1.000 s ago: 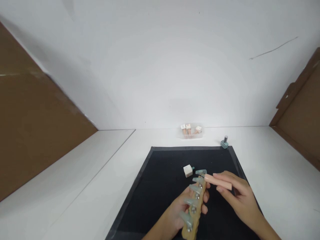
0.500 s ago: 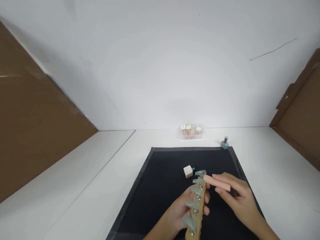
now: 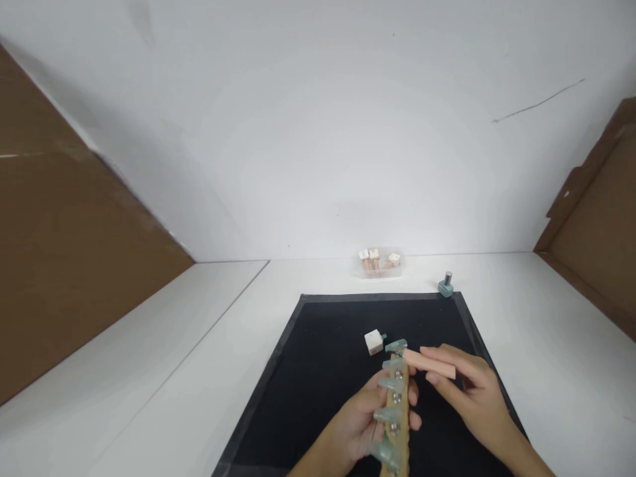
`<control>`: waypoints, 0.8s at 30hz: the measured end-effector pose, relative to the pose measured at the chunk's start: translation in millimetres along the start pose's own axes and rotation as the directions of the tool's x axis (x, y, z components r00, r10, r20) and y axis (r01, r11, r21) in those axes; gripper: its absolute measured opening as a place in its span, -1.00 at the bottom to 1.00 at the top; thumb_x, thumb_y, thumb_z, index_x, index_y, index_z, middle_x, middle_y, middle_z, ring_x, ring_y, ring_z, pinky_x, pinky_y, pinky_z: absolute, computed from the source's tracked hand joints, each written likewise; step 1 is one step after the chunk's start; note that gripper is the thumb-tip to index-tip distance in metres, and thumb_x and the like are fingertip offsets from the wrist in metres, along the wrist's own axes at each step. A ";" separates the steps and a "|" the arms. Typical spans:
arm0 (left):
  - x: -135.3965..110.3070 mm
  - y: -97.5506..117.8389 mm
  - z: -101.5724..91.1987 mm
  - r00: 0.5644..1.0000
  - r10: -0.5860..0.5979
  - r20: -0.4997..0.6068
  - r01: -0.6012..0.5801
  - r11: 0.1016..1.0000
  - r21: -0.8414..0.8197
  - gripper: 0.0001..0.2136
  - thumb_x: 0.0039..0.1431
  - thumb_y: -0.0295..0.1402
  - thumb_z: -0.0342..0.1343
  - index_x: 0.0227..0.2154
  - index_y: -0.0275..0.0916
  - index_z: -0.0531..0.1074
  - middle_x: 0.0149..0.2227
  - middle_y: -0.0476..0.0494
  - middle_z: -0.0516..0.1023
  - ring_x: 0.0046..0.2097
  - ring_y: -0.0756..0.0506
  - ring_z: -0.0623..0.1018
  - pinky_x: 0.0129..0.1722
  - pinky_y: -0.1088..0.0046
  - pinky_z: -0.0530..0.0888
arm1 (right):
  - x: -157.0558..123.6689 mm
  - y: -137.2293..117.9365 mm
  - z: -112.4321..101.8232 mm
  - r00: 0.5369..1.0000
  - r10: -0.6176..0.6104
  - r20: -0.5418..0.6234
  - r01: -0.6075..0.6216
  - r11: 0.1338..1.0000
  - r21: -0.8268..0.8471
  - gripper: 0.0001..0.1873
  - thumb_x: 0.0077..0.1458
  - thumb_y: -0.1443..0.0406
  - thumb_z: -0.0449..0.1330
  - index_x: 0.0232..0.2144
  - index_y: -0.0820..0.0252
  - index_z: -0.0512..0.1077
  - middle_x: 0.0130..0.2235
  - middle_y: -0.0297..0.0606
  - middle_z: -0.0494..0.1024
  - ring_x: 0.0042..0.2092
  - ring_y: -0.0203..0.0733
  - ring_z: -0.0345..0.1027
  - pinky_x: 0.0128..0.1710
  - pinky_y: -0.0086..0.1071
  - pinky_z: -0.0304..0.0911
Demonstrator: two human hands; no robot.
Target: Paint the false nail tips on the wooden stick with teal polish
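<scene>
My left hand [image 3: 360,421] is closed round a wooden strip [image 3: 397,424] that carries a row of pale teal nail tips on metal studs. My right hand [image 3: 470,394] pinches a peach-coloured stick [image 3: 430,364] and holds its end against the tip at the strip's far end. Both hands hover over a black mat [image 3: 322,358]. Just beyond the strip, a small white cube with a teal nub [image 3: 374,342] lies on the mat.
A teal nail polish bottle with a grey cap [image 3: 446,285] stands at the mat's far right corner. A clear tray of peach sticks with white heads [image 3: 380,262] sits by the white back wall. Brown cardboard panels [image 3: 59,265] flank the white table on both sides.
The wooden strip has turned more upright and slid slightly lower in my left hand. My right hand with the peach stick has shifted a little to the left.
</scene>
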State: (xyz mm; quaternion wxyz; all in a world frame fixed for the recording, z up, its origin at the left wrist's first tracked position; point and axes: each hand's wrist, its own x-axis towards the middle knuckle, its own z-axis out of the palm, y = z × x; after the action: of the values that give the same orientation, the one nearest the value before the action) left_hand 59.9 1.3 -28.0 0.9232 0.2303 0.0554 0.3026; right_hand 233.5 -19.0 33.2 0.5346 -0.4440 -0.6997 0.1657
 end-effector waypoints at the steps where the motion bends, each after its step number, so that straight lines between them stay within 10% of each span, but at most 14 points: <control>1: -0.2 0.3 1.1 1.000 -0.001 -0.001 0.001 1.000 0.003 -0.79 0.08 -0.35 0.13 -0.19 -0.24 0.43 -0.34 -0.06 0.54 -0.34 -0.04 0.61 -0.52 0.67 0.47 | -0.1 -0.1 -0.1 1.000 0.007 0.001 -0.007 1.000 0.009 -0.82 0.06 0.22 0.19 -0.31 0.09 0.57 -0.42 -0.23 0.65 -0.43 -0.13 0.54 -0.53 -0.43 0.46; 24: -5.8 2.6 8.2 1.000 -0.003 0.011 0.004 1.000 -0.010 -0.72 -0.01 -0.35 0.21 -0.20 -0.25 0.38 -0.35 -0.03 0.48 -0.36 -0.03 0.60 -0.54 0.66 0.48 | 2.1 -8.4 0.6 0.992 0.111 -0.054 -0.107 0.992 0.073 -0.79 0.02 0.15 0.22 -0.38 0.10 0.60 -0.48 -0.24 0.64 -0.51 -0.16 0.51 -0.57 -0.44 0.44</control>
State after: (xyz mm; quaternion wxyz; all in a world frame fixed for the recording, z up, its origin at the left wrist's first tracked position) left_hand 55.8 -3.4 -19.7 0.9251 0.2274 0.0493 0.3000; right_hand 229.2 -21.8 40.2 0.5602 -0.4673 -0.6522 0.2063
